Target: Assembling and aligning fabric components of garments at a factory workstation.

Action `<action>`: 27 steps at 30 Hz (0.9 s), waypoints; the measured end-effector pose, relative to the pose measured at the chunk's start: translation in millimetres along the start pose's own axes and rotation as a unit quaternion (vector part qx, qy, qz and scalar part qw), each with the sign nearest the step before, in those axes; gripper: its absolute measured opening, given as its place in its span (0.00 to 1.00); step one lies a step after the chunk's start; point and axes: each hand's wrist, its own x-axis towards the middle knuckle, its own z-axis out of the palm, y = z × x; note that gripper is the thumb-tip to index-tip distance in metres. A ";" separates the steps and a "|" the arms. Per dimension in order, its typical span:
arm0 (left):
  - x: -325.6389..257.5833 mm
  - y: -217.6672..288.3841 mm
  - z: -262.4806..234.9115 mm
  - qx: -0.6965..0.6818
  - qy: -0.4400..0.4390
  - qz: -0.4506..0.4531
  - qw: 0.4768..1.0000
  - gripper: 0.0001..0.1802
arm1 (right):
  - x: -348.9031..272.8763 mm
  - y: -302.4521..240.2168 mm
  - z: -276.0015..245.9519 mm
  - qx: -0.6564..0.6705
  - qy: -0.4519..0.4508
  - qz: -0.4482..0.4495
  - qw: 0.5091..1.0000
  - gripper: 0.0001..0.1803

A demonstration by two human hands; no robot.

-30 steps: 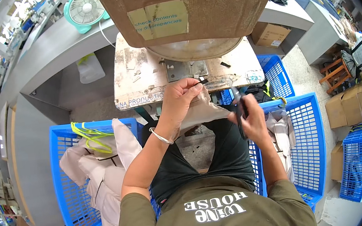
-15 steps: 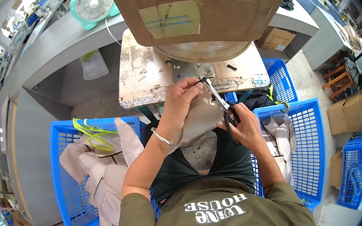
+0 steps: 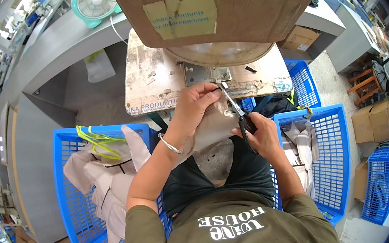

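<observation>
My left hand (image 3: 192, 112) is closed, thumb and index finger pinching the upper edge of a beige fabric piece (image 3: 212, 131) that hangs down above my lap. A small dark bit shows at the fingertips, too small to name. My right hand (image 3: 264, 135) grips the black handles of a pair of scissors (image 3: 235, 105). Their metal blades point up and away from me, with the tips beside my left fingertips at the fabric's edge. Part of the fabric is hidden behind my left hand and wrist.
Just beyond my hands stands a worn worktable (image 3: 150, 90) with small scraps, under a large brown machine housing (image 3: 234, 6). Blue baskets with beige fabric pieces flank me, one on the left (image 3: 65, 184) and one on the right (image 3: 339, 153). A fan (image 3: 94, 3) sits at the far left.
The view has shifted slightly. Both hands stay almost in place, with the scissor tips still at the left fingertips and the fabric's edge.
</observation>
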 end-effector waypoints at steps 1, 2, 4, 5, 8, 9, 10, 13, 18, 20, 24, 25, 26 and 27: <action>1.9 2.0 -0.8 0.004 -0.006 0.002 1.000 0.10 | -0.5 3.6 1.5 -0.003 0.004 -0.011 1.000 0.27; 4.7 3.4 -2.8 0.003 -0.006 0.000 1.000 0.10 | -0.8 7.8 2.9 -0.007 0.008 -0.021 1.000 0.26; 12.1 8.8 -11.4 0.071 0.041 0.034 0.996 0.10 | 3.2 11.0 2.7 0.066 0.068 -0.016 0.995 0.23; 17.6 13.3 -17.1 0.129 0.063 0.050 0.988 0.11 | 6.2 9.9 -3.0 0.105 0.099 -0.002 0.990 0.21; 37.8 23.2 -27.1 0.103 0.039 0.025 0.994 0.12 | 22.8 23.9 -24.5 0.008 0.142 0.027 0.989 0.23; 38.9 28.4 -26.2 0.108 0.012 0.037 0.993 0.13 | 29.1 28.0 -29.5 -0.036 0.155 0.021 0.987 0.23; 42.2 27.5 -28.3 0.108 0.014 0.037 0.993 0.13 | 35.4 32.2 -34.0 -0.079 0.167 0.014 0.983 0.24; 50.7 24.7 -30.8 0.120 -0.011 0.031 0.992 0.12 | 51.3 39.4 -50.5 -0.148 0.171 0.018 0.974 0.23; 52.9 24.8 -32.3 0.094 -0.016 0.025 0.995 0.13 | 82.2 49.2 -70.3 -0.177 0.156 0.085 0.968 0.22; 53.3 24.8 -31.1 0.085 -0.019 0.044 0.995 0.13 | 94.0 57.8 -71.5 -0.197 0.154 0.087 0.964 0.21; 51.0 19.4 -25.0 0.075 -0.009 0.077 0.994 0.08 | 110.3 62.2 -67.9 -0.247 0.126 0.072 0.958 0.18; 49.3 17.2 -23.9 0.074 -0.003 0.077 0.994 0.08 | 110.7 61.6 -67.3 -0.266 0.136 0.052 0.953 0.18; 46.9 14.7 -23.5 0.070 -0.007 0.073 0.995 0.07 | 110.6 60.4 -65.7 -0.285 0.145 0.030 0.947 0.18; 44.7 11.3 -22.9 0.066 -0.010 0.067 0.996 0.06 | 104.1 58.7 -62.3 -0.285 0.160 0.009 0.945 0.17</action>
